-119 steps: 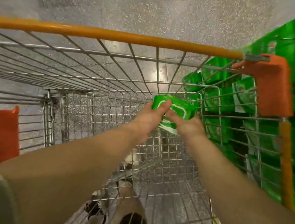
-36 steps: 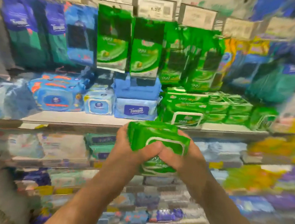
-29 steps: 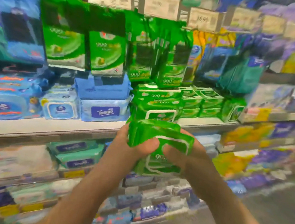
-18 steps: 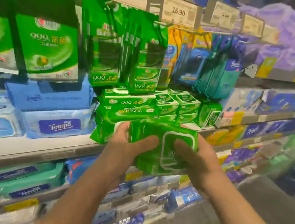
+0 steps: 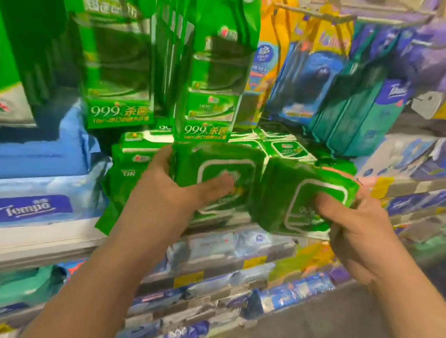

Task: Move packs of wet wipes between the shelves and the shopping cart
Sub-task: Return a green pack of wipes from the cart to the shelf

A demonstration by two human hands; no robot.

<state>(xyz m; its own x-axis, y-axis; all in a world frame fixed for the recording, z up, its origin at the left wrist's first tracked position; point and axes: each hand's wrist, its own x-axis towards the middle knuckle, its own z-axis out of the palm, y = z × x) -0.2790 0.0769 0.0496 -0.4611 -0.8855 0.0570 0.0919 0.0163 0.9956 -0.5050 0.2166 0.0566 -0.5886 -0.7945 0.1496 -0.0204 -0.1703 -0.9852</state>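
Note:
I hold two green wet wipe packs side by side in front of the shelf. My left hand point(image 5: 177, 191) grips the left green pack point(image 5: 216, 168), thumb across its white-framed lid. My right hand point(image 5: 358, 227) grips the right green pack point(image 5: 290, 202), thumb on its lid. Both packs sit at the level of the stacked green packs point(image 5: 289, 149) on the shelf point(image 5: 25, 237), just in front of them. The shopping cart is out of view.
Tall green 999 bags point(image 5: 117, 57) hang above the stack. Blue Tempo packs point(image 5: 21, 200) lie to the left, blue and teal hanging packs point(image 5: 365, 102) to the right. Lower shelves point(image 5: 216, 280) hold more packs, and grey floor point(image 5: 336, 337) shows at bottom right.
The hands carried the green packs from the cart up to the shelf. In the last half second the packs came apart, one in each hand, and drew closer to the green stack.

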